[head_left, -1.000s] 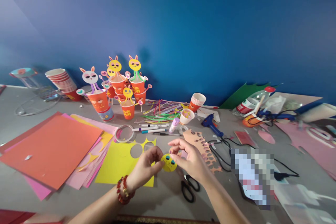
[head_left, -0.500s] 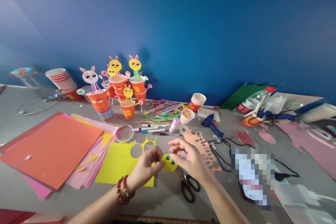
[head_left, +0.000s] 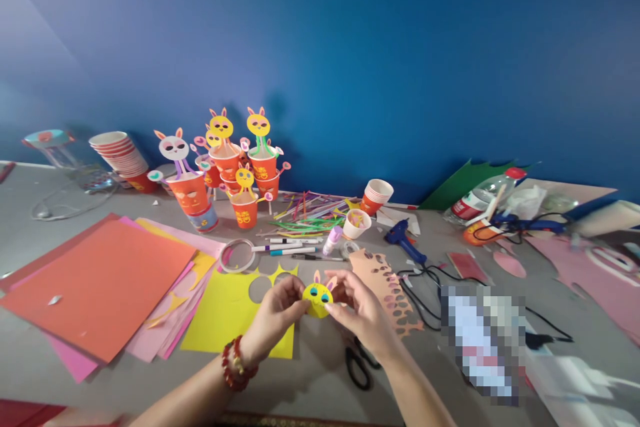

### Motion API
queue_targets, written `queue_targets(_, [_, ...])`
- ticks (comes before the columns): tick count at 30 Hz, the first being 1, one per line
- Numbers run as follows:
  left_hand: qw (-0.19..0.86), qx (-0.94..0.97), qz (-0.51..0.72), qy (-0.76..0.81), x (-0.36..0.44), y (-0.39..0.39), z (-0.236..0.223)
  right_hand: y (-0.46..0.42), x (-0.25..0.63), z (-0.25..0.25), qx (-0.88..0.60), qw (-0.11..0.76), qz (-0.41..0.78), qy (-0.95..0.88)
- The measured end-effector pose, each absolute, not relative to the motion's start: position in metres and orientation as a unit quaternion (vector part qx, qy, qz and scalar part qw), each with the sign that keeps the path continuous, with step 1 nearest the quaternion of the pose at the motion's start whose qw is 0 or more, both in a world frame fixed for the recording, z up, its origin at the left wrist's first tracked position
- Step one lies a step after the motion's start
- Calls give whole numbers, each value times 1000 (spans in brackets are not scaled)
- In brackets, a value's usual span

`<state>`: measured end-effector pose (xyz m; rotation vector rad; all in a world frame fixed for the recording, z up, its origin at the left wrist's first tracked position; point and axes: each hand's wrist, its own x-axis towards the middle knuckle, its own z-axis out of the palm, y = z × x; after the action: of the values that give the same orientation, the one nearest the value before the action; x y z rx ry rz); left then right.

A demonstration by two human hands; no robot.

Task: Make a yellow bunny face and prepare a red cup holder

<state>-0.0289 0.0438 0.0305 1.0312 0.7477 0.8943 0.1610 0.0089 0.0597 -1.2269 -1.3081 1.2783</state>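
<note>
Yellow bunny face [head_left: 318, 302] tipped up since last frame, ears showing, edges pinched by left hand [head_left: 277, 310] and right hand [head_left: 364, 313]; looks like hold-and-adjust step imo, next move wants light grip, scissors [head_left: 357, 369] just below right hand

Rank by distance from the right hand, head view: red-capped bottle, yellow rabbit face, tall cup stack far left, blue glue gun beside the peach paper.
1. Yellow rabbit face: at the fingertips of the right hand.
2. Blue glue gun: ahead, slightly right.
3. Red-capped bottle: farther right, near the wall.
4. Tall cup stack: far left, by the wall.
</note>
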Motion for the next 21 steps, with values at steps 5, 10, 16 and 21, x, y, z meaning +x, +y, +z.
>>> queue_targets(5, [703,459,416,349,-29,44,30,5,152,39,-505,485,539,-469])
queue_targets(10, [702,456,416,355,-28,43,28,7,149,33,-519,498,531,-447])
queue_targets(16, [712,456,411,341,-29,42,32,7,148,35,-518,513,515,-451])
queue_targets(21, [714,456,404,344,-29,42,34,7,147,37,-525,506,511,-455])
